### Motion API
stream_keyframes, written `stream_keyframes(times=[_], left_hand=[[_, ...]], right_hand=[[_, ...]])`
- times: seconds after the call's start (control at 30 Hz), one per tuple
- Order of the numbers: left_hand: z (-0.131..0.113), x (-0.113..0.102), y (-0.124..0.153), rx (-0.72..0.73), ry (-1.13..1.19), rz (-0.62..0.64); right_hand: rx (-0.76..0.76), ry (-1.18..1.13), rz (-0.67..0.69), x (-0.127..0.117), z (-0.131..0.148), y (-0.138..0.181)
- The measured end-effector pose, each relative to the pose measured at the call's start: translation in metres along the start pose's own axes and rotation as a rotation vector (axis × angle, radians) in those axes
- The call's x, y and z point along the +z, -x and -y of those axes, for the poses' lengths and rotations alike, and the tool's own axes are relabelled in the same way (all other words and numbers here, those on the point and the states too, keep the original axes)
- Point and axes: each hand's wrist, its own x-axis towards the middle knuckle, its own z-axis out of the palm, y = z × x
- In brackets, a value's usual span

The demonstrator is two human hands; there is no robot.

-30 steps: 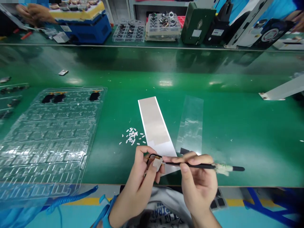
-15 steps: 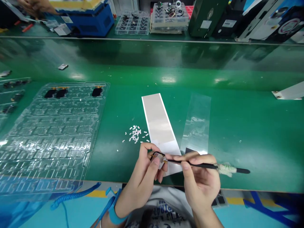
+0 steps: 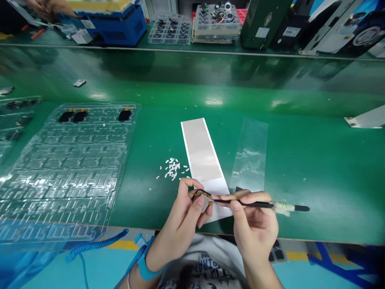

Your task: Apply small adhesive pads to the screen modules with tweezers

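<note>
Between the thumb and fingers of my left hand (image 3: 186, 220) is a small display module (image 3: 205, 202), silvery on the side facing me, with a black edge and a bit of orange flex. My right hand (image 3: 255, 220) grips black tweezers (image 3: 258, 204) like a pen, their tip meeting the module's right side. Pale wrapping covers part of the tweezers near the rear end. Under both hands lies a white sheet with a grey strip (image 3: 200, 148). Small white pieces (image 3: 172, 168) are scattered left of it. Whatever sits at the tweezer tip is too small to make out.
A clear plastic tray (image 3: 75, 160) with several black square screens (image 3: 124, 115) in its top row fills the left. To the right lies a clear plastic bag (image 3: 251, 156). Component boxes (image 3: 170, 30) stand on the shelf. Another person's hand (image 3: 49, 9) shows at top left.
My right hand and the tweezers have shifted slightly left and up, the tip now further over the module. My left hand keeps its hold almost unchanged.
</note>
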Motion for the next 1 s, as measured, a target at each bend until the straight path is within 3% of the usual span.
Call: stream_keyframes(times=[1.0], left_hand=[[0.0036,0.0038,-0.0005,0.028,-0.039,-0.058]], right_hand=[[0.036,-0.029,-0.009,0.0009,0.0007,0.002]])
